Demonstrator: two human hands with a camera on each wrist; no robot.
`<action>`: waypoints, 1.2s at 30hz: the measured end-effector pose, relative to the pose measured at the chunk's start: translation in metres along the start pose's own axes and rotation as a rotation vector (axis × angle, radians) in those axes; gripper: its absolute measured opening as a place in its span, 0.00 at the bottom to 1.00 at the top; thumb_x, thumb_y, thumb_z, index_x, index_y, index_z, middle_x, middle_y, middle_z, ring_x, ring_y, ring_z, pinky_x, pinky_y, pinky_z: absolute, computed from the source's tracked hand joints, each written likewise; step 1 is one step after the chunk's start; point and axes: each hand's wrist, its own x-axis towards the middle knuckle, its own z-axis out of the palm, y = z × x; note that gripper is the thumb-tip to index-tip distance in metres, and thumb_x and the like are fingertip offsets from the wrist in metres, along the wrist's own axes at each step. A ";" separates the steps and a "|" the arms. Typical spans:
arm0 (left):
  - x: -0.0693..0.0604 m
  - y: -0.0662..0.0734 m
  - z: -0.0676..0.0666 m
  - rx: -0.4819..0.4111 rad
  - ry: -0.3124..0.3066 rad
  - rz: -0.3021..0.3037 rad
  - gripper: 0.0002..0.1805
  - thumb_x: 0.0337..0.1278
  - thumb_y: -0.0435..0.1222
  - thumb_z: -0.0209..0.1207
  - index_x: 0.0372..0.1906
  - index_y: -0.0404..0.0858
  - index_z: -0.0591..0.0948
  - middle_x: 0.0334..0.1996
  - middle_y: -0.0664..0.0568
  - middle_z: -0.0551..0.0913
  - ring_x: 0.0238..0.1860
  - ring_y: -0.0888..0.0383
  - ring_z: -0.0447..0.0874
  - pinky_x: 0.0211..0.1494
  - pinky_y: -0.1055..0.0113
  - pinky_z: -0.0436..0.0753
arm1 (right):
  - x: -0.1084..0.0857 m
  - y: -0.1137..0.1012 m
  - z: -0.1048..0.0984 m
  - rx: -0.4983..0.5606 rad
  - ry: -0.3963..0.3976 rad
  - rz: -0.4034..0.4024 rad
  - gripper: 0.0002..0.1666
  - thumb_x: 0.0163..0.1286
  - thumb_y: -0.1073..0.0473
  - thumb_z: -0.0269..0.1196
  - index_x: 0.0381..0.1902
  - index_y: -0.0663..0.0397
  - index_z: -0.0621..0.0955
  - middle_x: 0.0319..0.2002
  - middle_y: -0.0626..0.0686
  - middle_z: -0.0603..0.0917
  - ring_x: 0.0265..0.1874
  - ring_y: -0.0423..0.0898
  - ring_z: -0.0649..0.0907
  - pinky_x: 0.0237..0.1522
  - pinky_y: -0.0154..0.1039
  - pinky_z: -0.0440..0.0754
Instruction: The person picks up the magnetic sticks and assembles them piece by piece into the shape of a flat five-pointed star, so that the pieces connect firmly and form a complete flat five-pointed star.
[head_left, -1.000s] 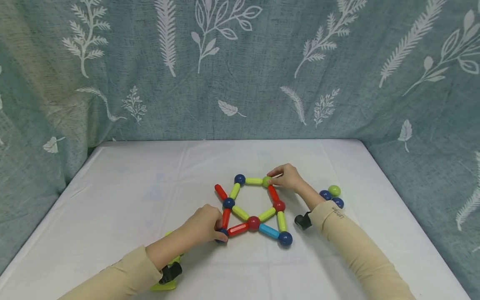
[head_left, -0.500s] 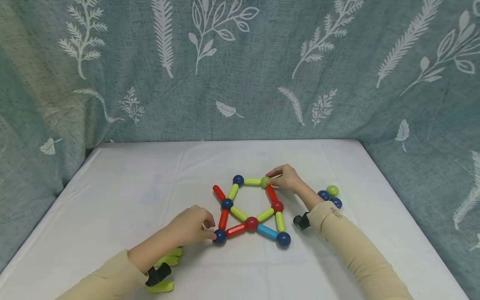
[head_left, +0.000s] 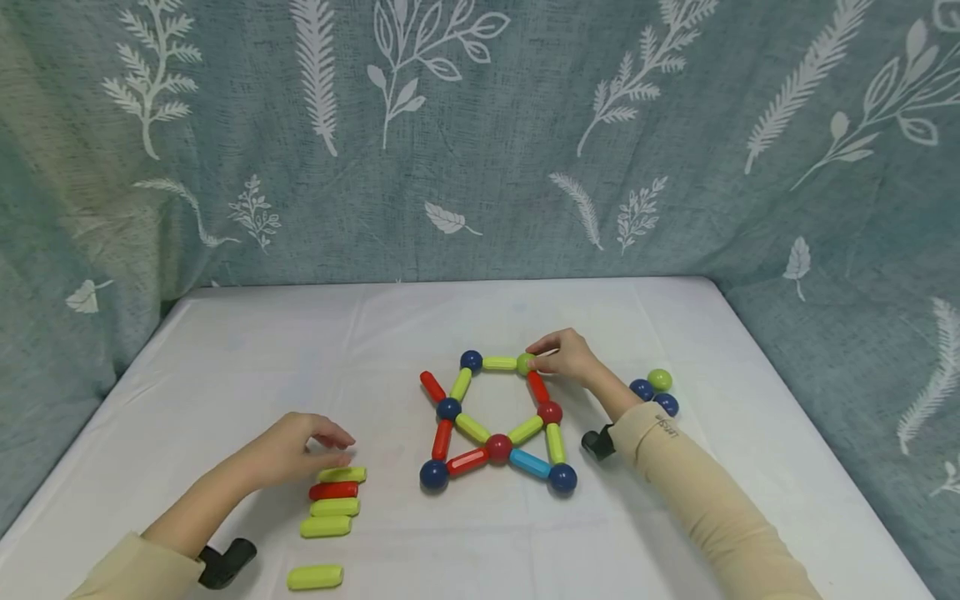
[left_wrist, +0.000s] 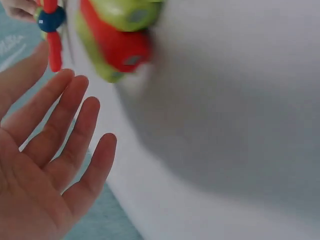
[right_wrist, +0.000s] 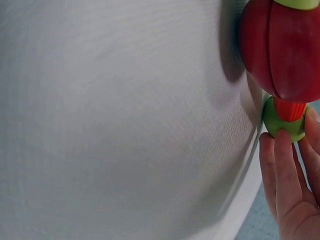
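A flat frame of coloured rods and balls lies in the middle of the table. My right hand (head_left: pixel 567 356) pinches the green ball (head_left: pixel 525 363) at its far right corner; the right wrist view shows fingertips and thumb against this ball (right_wrist: pixel 283 122). A red rod (head_left: pixel 537 387) runs from it to a red ball (head_left: pixel 550 412). At the near left corner sits a blue ball (head_left: pixel 433 475). Over on the left, my left hand (head_left: pixel 296 450) hovers with spread fingers, holding nothing, just above a row of loose rods: a red rod (head_left: pixel 333 491) among several green rods (head_left: pixel 326 527).
One green rod (head_left: pixel 315 577) lies apart at the near left. Right of the frame, a loose green ball (head_left: pixel 660 380) and two blue balls (head_left: pixel 666 405) sit beside my right forearm. A patterned curtain (head_left: pixel 420 167) hangs behind the white table (head_left: pixel 255 333).
My left hand has let go of the near left blue ball and moved left over the loose rods, which are now in view. My right hand stays on the green ball.
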 end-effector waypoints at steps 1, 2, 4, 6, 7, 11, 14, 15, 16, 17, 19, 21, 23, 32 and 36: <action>-0.002 -0.004 0.001 -0.015 -0.017 -0.002 0.13 0.49 0.40 0.64 0.38 0.37 0.84 0.36 0.54 0.83 0.38 0.54 0.78 0.39 0.61 0.79 | 0.000 0.000 0.000 0.003 0.001 -0.001 0.15 0.58 0.62 0.66 0.44 0.61 0.82 0.42 0.57 0.82 0.36 0.47 0.82 0.39 0.36 0.80; -0.004 -0.006 0.003 -0.027 -0.033 0.002 0.13 0.49 0.41 0.64 0.38 0.37 0.83 0.36 0.54 0.83 0.38 0.55 0.78 0.38 0.63 0.78 | 0.000 0.000 0.001 0.005 0.001 -0.002 0.15 0.58 0.62 0.66 0.44 0.61 0.82 0.42 0.57 0.82 0.36 0.47 0.82 0.39 0.36 0.80; -0.007 -0.010 0.006 -0.044 -0.051 0.006 0.13 0.50 0.41 0.64 0.38 0.37 0.83 0.36 0.55 0.82 0.37 0.56 0.78 0.37 0.66 0.78 | 0.000 0.001 0.001 0.011 0.001 -0.006 0.15 0.58 0.63 0.66 0.44 0.61 0.82 0.42 0.57 0.82 0.37 0.47 0.82 0.39 0.36 0.80; -0.009 -0.012 0.008 -0.057 -0.059 0.015 0.12 0.51 0.39 0.63 0.38 0.36 0.83 0.35 0.54 0.82 0.36 0.57 0.78 0.36 0.67 0.78 | 0.000 0.001 0.001 0.015 0.002 -0.011 0.15 0.58 0.63 0.66 0.44 0.62 0.82 0.42 0.57 0.82 0.37 0.47 0.82 0.39 0.36 0.80; -0.009 -0.013 0.009 -0.059 -0.061 0.018 0.11 0.51 0.38 0.63 0.38 0.36 0.83 0.35 0.54 0.82 0.36 0.58 0.78 0.36 0.68 0.78 | 0.000 0.001 0.001 0.018 0.002 -0.014 0.15 0.58 0.63 0.65 0.44 0.62 0.82 0.42 0.57 0.82 0.37 0.47 0.82 0.39 0.36 0.81; -0.011 -0.013 0.009 -0.051 -0.078 -0.010 0.08 0.50 0.34 0.63 0.37 0.36 0.84 0.34 0.55 0.81 0.34 0.58 0.77 0.36 0.67 0.78 | -0.001 0.001 0.002 0.021 0.002 -0.013 0.15 0.58 0.63 0.65 0.44 0.62 0.82 0.42 0.57 0.82 0.37 0.47 0.81 0.39 0.36 0.81; -0.011 -0.012 0.007 -0.027 -0.092 -0.026 0.06 0.48 0.32 0.64 0.34 0.37 0.84 0.32 0.56 0.82 0.34 0.58 0.77 0.36 0.65 0.78 | -0.001 0.000 0.002 0.025 0.003 -0.011 0.15 0.58 0.63 0.65 0.44 0.62 0.82 0.42 0.57 0.82 0.36 0.47 0.81 0.39 0.36 0.81; -0.010 -0.012 0.006 -0.018 -0.094 -0.023 0.05 0.48 0.31 0.64 0.33 0.37 0.84 0.31 0.57 0.82 0.34 0.58 0.77 0.37 0.64 0.78 | -0.001 0.000 0.002 0.027 0.004 -0.010 0.15 0.58 0.63 0.65 0.44 0.62 0.82 0.42 0.57 0.82 0.36 0.47 0.81 0.39 0.36 0.81; -0.009 -0.011 0.005 -0.014 -0.096 -0.022 0.05 0.48 0.31 0.64 0.33 0.37 0.84 0.30 0.57 0.82 0.33 0.58 0.77 0.37 0.63 0.79 | -0.001 0.000 0.003 0.029 0.005 -0.010 0.15 0.58 0.63 0.65 0.44 0.62 0.82 0.42 0.57 0.82 0.36 0.47 0.81 0.39 0.36 0.81; -0.008 -0.010 0.005 -0.011 -0.095 -0.022 0.04 0.47 0.31 0.64 0.32 0.37 0.84 0.30 0.57 0.82 0.33 0.59 0.77 0.37 0.64 0.79 | -0.002 0.000 0.003 0.029 0.005 -0.010 0.15 0.58 0.63 0.65 0.44 0.62 0.82 0.42 0.57 0.82 0.36 0.47 0.81 0.39 0.36 0.81; -0.004 -0.008 0.004 -0.015 -0.095 -0.025 0.04 0.47 0.31 0.64 0.31 0.38 0.84 0.29 0.58 0.81 0.32 0.60 0.77 0.36 0.65 0.79 | -0.002 0.000 0.003 0.034 0.006 -0.005 0.16 0.58 0.63 0.65 0.45 0.62 0.82 0.42 0.57 0.82 0.37 0.47 0.81 0.39 0.36 0.81; 0.002 -0.005 0.003 -0.024 -0.086 -0.024 0.03 0.47 0.31 0.64 0.31 0.38 0.84 0.29 0.57 0.81 0.32 0.60 0.78 0.35 0.66 0.79 | -0.002 0.001 0.003 0.036 0.008 0.000 0.16 0.58 0.63 0.65 0.45 0.62 0.82 0.42 0.57 0.82 0.37 0.47 0.81 0.39 0.36 0.81; 0.009 0.000 0.000 -0.033 -0.069 -0.019 0.04 0.47 0.31 0.64 0.31 0.37 0.84 0.29 0.56 0.81 0.32 0.59 0.79 0.34 0.67 0.79 | -0.002 0.001 0.003 0.035 0.010 0.004 0.16 0.58 0.62 0.65 0.45 0.61 0.82 0.42 0.57 0.82 0.37 0.47 0.81 0.40 0.36 0.80; 0.069 0.027 -0.018 0.024 0.028 -0.010 0.07 0.52 0.31 0.61 0.37 0.32 0.83 0.35 0.47 0.82 0.37 0.51 0.81 0.40 0.60 0.80 | -0.002 0.002 0.002 0.030 0.012 -0.005 0.16 0.59 0.62 0.65 0.45 0.61 0.82 0.44 0.58 0.81 0.38 0.47 0.81 0.40 0.36 0.80; 0.097 0.036 -0.019 0.038 0.059 -0.042 0.07 0.54 0.31 0.60 0.37 0.33 0.83 0.34 0.47 0.83 0.38 0.51 0.80 0.43 0.59 0.79 | -0.004 0.000 0.001 0.027 0.009 -0.006 0.16 0.59 0.62 0.64 0.45 0.62 0.81 0.44 0.58 0.81 0.38 0.48 0.81 0.41 0.37 0.80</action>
